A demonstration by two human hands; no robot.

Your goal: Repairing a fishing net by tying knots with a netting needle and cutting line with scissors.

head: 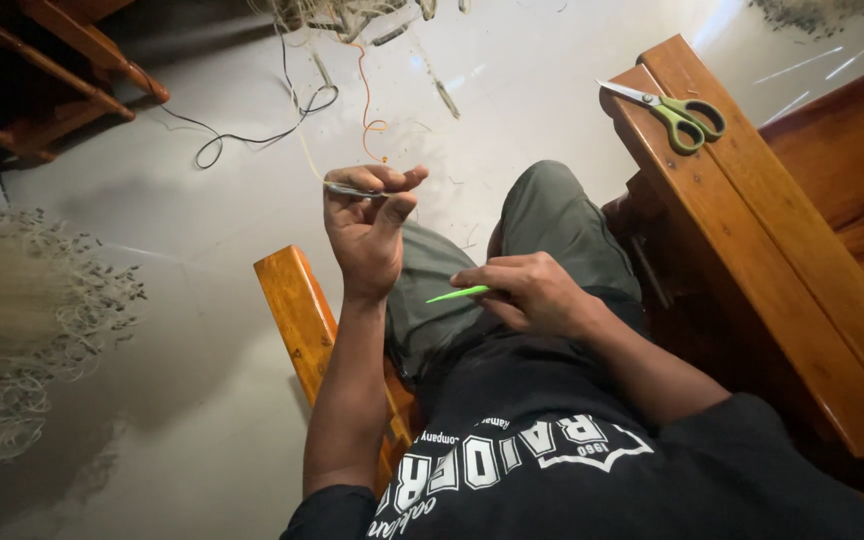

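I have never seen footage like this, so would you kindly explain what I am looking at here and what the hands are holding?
There is no machine here: a camera worn on a person's head looks down at their own two bare hands, so the body and lap show at the bottom. The person sits on a wooden chair above a pale floor. The left hand is raised and pinches a thin line that runs up to a tangle of netting at the top edge. The right hand rests near the lap and holds a slim green needle. Green-handled scissors lie on the wooden bench to the right. A heap of net lies on the floor at the left.
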